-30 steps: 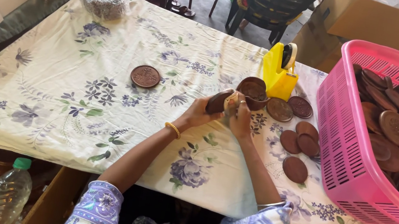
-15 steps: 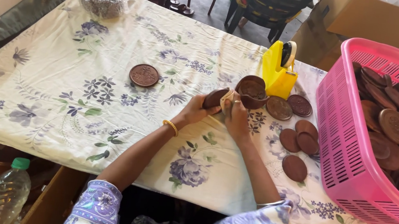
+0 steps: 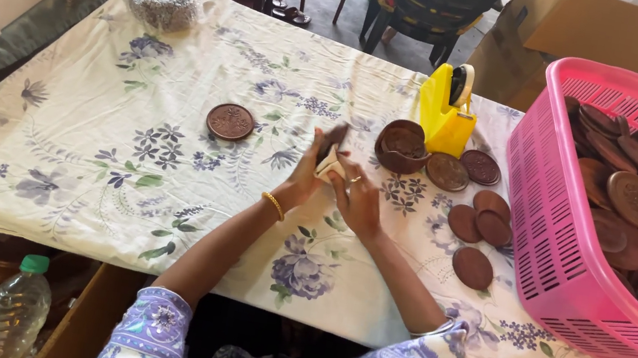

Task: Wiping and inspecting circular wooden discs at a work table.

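Over the middle of the table [image 3: 163, 179], the left hand [image 3: 309, 176] grips a brown disc [image 3: 332, 140] on edge, fingers closed round it. The right hand [image 3: 357, 201] is curled against the same disc, pressing a pale scrap to it. Just beyond lie a stack of brown discs [image 3: 402, 145], a yellow tape dispenser [image 3: 446, 114] and a pink basket [image 3: 550, 244] full of discs.
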